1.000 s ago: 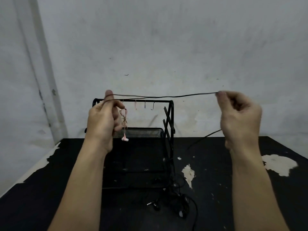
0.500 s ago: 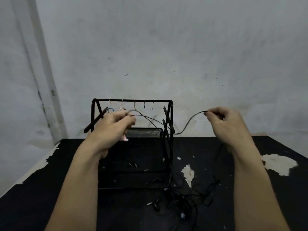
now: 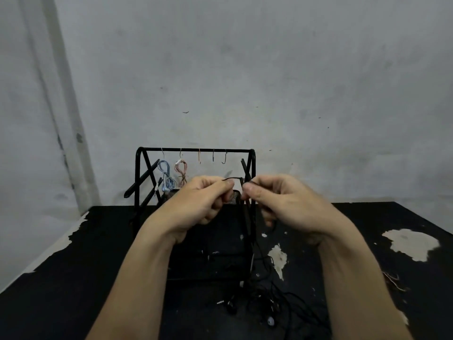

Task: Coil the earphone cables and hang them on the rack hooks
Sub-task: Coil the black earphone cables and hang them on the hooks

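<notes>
My left hand (image 3: 201,204) and my right hand (image 3: 284,204) are close together in front of the black wire rack (image 3: 196,150), each pinching the same black earphone cable (image 3: 232,178), which arches in a short loop between the fingertips. The rest of this cable drops past my right hand to a loose tangle (image 3: 269,300) on the table. On the rack's top bar a coiled blue earphone (image 3: 166,175) hangs from the leftmost hook and a coiled pink earphone (image 3: 182,171) from the hook beside it. Three hooks (image 3: 213,157) to the right carry nothing.
The rack stands at the back of a black table (image 3: 73,278) with worn pale patches (image 3: 411,242), against a grey wall. Earbuds and a plug lie in the tangle near the table's front. The table's left edge runs diagonally at the lower left.
My hands have come together from wide apart, and the taut cable span has shrunk to a short loop. Both hands dropped lower, uncovering the hanging blue and pink coils.
</notes>
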`<state>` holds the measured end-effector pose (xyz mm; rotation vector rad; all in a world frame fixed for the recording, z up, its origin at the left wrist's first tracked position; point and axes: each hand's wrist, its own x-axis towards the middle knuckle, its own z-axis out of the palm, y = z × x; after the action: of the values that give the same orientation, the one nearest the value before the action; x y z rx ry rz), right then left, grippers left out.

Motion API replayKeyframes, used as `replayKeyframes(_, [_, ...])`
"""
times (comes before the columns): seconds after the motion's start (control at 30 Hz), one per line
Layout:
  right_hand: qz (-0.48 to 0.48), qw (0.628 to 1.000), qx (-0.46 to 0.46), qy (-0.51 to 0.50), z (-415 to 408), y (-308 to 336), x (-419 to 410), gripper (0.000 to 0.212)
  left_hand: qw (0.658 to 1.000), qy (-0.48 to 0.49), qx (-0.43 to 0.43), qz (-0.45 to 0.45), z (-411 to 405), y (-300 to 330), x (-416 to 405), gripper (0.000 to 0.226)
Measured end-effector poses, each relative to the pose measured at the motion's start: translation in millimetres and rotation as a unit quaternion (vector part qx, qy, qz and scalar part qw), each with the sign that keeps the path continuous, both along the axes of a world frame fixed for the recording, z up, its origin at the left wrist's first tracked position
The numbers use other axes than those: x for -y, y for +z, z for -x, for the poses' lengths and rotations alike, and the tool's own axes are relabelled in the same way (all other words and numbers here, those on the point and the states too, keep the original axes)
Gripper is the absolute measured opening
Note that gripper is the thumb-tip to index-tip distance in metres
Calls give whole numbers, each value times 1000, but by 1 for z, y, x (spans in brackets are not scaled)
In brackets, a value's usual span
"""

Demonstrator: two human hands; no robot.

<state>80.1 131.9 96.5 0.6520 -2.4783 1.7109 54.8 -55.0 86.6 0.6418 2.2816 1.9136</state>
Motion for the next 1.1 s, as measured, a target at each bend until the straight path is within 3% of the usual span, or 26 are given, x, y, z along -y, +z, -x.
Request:
replayKeyframes(0.2, [231,965,-48,-115,8,5,-7,27,995,-90,44,-11,2,-10,-10,38])
replayKeyframes(0.43, [395,879,-96,-250,11,14,-36,28,981,-168,67,66,0,-16,-17,38])
replayKeyframes(0.5, [362,881,-93,-290,14,12,-42,25,980,-177,59,73,-1,-17,-18,39])
replayKeyframes(0.57, [252,906,-84,-329,17,8,-44,13,980,-185,52,60,-3,-16,-19,39])
replayKeyframes(0.7, [64,945,-94,-308,17,2,-36,60,979,-198,46,15,-2,-16,-20,38])
replayKeyframes(0.8, [44,989,-83,-114,10,1,-24,53,975,-209,63,-37,-1,-15,-18,35])
replayKeyframes(0.9, [-15,999,-17,41,6,-2,-17,48,970,-206,84,-94,0,-13,-15,34])
replayKeyframes(1.03, [-20,998,-48,47,11,-4,-19,37,967,-187,94,-146,-3,-7,-12,34])
replayKeyframes(1.1, [30,998,-52,26,13,-5,-19,28,964,-178,104,-168,-3,-4,-12,33])
